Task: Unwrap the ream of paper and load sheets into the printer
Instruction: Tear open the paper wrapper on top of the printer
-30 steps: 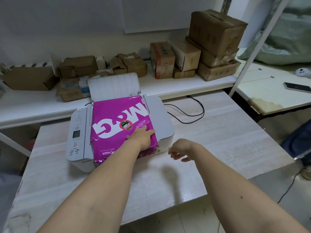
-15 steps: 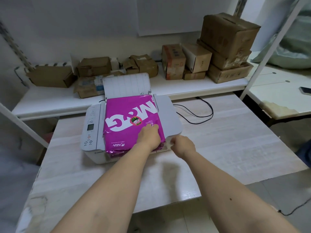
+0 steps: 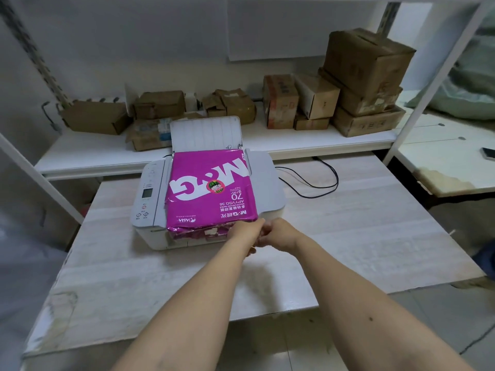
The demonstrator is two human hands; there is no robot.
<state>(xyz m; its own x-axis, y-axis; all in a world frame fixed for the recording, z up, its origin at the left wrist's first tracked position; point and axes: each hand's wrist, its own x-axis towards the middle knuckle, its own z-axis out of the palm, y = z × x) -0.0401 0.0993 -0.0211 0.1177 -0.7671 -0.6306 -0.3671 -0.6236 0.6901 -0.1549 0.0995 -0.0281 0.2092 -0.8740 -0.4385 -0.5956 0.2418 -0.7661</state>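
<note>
Both hands, our left hand (image 3: 242,234) and right hand (image 3: 280,235), are meeting at frame centre, fingers pinching the near right corner of the magenta ream (image 3: 210,190), which is lying wrapped atop the white printer (image 3: 265,178) on the table (image 3: 375,223).

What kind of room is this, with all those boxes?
Probably a small office storeroom or home workspace. A white printer sits on a table, cardboard boxes pile up on a metal shelf behind it, and a pink ream of paper lies on the printer.
</note>
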